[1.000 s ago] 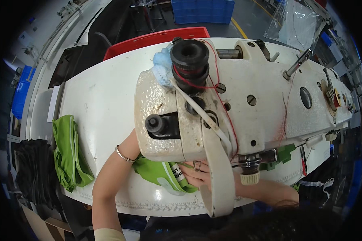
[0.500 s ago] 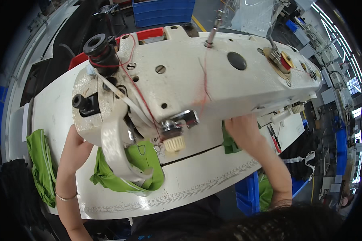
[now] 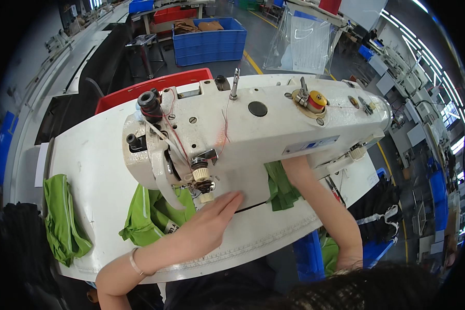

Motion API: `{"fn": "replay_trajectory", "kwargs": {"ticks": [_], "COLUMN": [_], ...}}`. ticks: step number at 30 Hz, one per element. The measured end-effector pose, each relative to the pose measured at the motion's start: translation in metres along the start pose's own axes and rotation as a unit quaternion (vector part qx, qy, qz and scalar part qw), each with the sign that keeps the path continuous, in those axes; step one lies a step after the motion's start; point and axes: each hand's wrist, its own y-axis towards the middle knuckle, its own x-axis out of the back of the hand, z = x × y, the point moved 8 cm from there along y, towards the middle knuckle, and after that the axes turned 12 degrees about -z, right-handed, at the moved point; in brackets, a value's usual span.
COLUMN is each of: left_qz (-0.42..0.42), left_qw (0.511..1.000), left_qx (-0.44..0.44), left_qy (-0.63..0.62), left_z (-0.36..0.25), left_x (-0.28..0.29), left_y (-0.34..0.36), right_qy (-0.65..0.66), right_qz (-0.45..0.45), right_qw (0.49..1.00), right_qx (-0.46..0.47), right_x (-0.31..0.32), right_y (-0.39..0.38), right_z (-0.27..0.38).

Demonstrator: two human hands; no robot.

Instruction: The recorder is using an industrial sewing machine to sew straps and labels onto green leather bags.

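A white sewing machine [image 3: 263, 129] stands across the table, threaded with red thread. My left hand [image 3: 209, 225] reaches in front of its needle area, with fingers stretched out over the machine bed and nothing seen in them. A bright green fabric piece [image 3: 142, 219] with a white stripe and a printed label lies under the machine head, partly behind my left wrist. My right hand [image 3: 296, 168] goes under the machine arm, which hides its fingers. Just left of it lies a dark green folded fabric [image 3: 280, 191]; whether the fingers grip it is hidden.
Another green fabric piece [image 3: 64, 219] lies at the table's left edge. Scissors [image 3: 336, 190] rest right of my right forearm. A blue bin [image 3: 309, 256] holding green fabric stands below the front edge. A red tray [image 3: 155, 85] sits behind the machine; a ruler strip [image 3: 253, 240] runs along the front.
My left hand has moved right, from beside the machine head to in front of the needle area. The whole view has shifted, showing more background. My right hand stays under the machine arm.
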Motion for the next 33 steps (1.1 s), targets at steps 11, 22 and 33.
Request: {"fn": "replay_trajectory", "kwargs": {"ticks": [11, 22, 33], "left_qz": [-0.052, -0.310, -0.474], "left_qw": [0.997, 0.808, 0.874], "left_qx": [-0.032, 0.241, 0.063], "left_qy": [0.043, -0.439, -0.091], "left_z": [0.009, -0.029, -0.053], "left_x": [-0.049, 0.025, 0.042], "left_y": [0.067, -0.105, -0.161], "right_qy": [0.277, 0.209, 0.223], "right_qz": [0.034, 0.233, 0.146], "right_qw": [0.958, 0.948, 0.958], "right_qx": [-0.070, -0.052, 0.108], "right_x": [0.105, -0.031, -0.038], "right_y": [-0.171, -0.248, -0.264], "right_z": [0.158, 0.114, 0.135]}}
